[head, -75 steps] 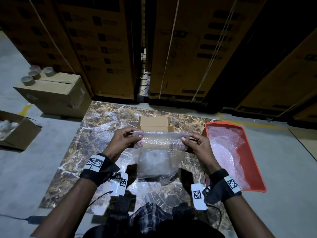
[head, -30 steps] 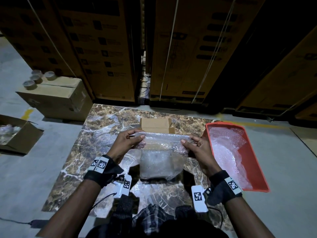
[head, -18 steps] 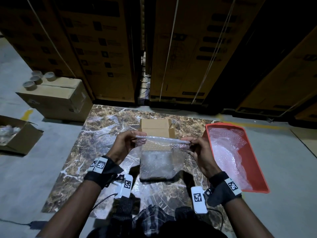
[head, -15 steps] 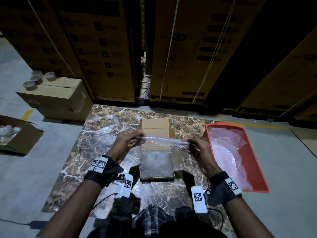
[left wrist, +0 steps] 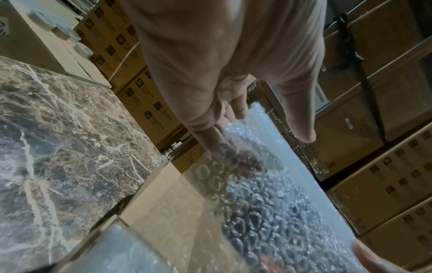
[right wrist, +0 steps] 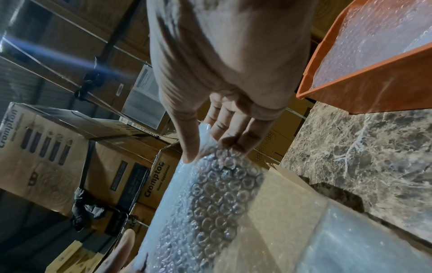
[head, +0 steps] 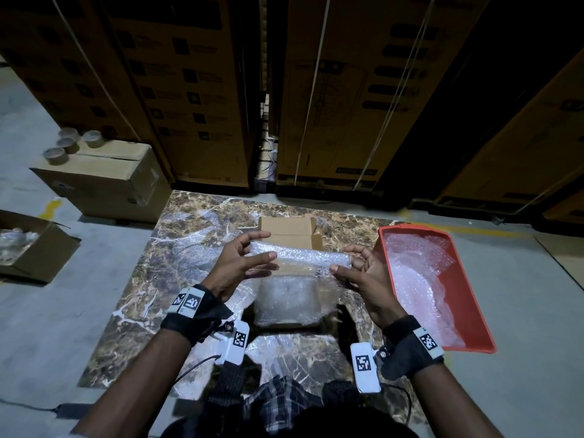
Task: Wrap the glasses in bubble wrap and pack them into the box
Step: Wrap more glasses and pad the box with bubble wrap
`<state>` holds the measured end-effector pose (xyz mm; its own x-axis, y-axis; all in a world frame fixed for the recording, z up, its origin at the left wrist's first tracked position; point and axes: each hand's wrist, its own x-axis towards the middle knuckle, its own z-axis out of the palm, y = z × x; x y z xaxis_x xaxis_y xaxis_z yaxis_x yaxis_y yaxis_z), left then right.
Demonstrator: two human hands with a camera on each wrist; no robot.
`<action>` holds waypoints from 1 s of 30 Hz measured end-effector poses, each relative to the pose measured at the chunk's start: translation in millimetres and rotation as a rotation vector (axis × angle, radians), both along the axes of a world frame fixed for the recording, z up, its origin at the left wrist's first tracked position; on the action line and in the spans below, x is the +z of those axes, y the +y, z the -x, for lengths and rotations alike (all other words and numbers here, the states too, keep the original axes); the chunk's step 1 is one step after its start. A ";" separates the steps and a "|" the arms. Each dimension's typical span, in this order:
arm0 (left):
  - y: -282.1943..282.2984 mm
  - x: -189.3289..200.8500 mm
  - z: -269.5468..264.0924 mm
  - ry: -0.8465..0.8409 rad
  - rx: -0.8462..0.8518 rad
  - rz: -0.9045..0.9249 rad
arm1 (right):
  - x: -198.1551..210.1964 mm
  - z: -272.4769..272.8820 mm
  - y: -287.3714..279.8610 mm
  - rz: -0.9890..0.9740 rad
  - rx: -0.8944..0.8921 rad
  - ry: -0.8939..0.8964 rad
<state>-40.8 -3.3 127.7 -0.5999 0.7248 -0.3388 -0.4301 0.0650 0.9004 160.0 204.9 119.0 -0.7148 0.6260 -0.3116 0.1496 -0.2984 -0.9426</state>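
Above the marble slab (head: 177, 254) I hold a rolled bundle of bubble wrap (head: 300, 257) level between both hands. My left hand (head: 267, 246) pinches its left end and my right hand (head: 344, 259) pinches its right end, thumbs toward me. A loose flap of the sheet (head: 294, 298) hangs below the roll. In the wrist views my left hand (left wrist: 257, 120) and right hand (right wrist: 205, 147) close on the roll (left wrist: 268, 175) (right wrist: 210, 194), and a dark shape shows through the bubbles. The small open cardboard box (head: 287, 230) sits just behind the roll.
A red tray (head: 474, 311) holding more bubble wrap lies at the slab's right edge. On the left floor stand a closed carton (head: 104, 184) with tape rolls (head: 68, 142) on top and an open box (head: 34, 251). Tall stacked cartons (head: 331, 90) wall off the far side.
My fingers have kept turning the top edge of the sheet over, and the roll between my hands is thicker and tighter. My hands stay in about the same place.
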 end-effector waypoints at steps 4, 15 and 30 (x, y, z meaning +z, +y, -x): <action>0.8 4.6 -7.9 -0.045 -0.068 0.100 | 3.0 -1.4 -1.3 -0.022 0.034 0.005; -0.3 -5.1 -8.6 0.000 -0.061 0.081 | -4.5 0.2 -2.9 0.136 0.031 -0.004; -2.4 -2.7 -6.4 -0.040 -0.021 0.080 | -1.4 5.8 -8.7 0.111 0.105 0.025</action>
<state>-34.4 -5.7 125.0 -0.5699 0.7064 -0.4198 -0.4636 0.1454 0.8740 154.2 196.2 117.6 -0.7832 0.5098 -0.3559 0.1624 -0.3848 -0.9086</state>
